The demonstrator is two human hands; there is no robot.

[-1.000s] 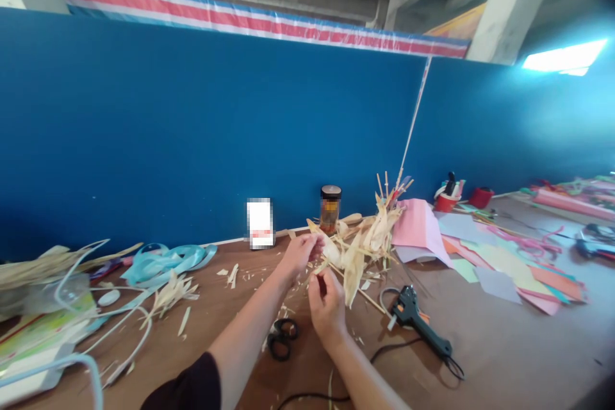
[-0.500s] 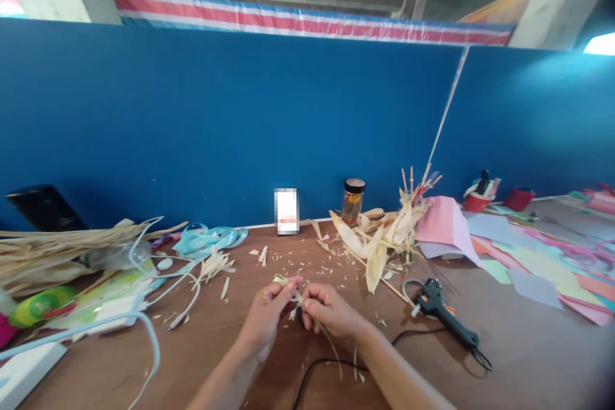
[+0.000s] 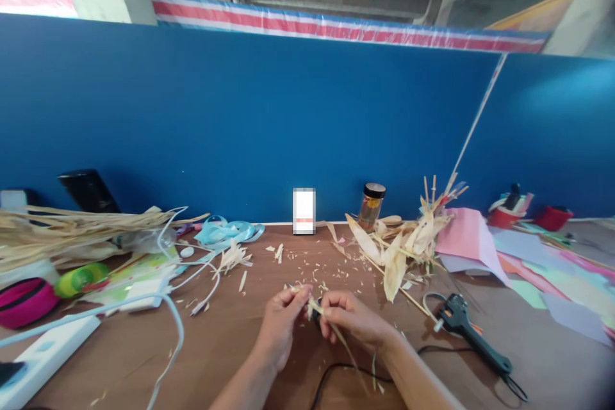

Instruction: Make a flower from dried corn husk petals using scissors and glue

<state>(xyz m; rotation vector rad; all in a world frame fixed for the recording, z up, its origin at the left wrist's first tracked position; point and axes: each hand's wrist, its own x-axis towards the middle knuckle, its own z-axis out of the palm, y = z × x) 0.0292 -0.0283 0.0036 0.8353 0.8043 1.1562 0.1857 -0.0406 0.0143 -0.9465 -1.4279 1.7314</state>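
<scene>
Close together above the brown table, both of my hands are closed on a pale strip of dried corn husk (image 3: 315, 305). My left hand (image 3: 282, 327) pinches one end between thumb and fingers. My right hand (image 3: 356, 321) pinches the strip a little further along, and a thin tail hangs from it towards the table. A small dark thing shows between the hands, partly hidden by the right fingers; its kind is unclear. Husk shreds (image 3: 307, 266) lie scattered just beyond. Dried corn husks (image 3: 394, 262) are heaped to the right of them.
A black glue gun (image 3: 473, 333) lies right of my hands, its cord curving in front. Behind stand a lidded jar (image 3: 371, 206) and a small blurred white card (image 3: 304, 211). A power strip (image 3: 48, 359), white cables and blue ribbon (image 3: 229, 232) lie left; coloured paper (image 3: 468, 240) lies right.
The view has swung left, so everything appears shifted to the right. Both hands still grip the husk strip, with the right fingers slightly rearranged around it.
</scene>
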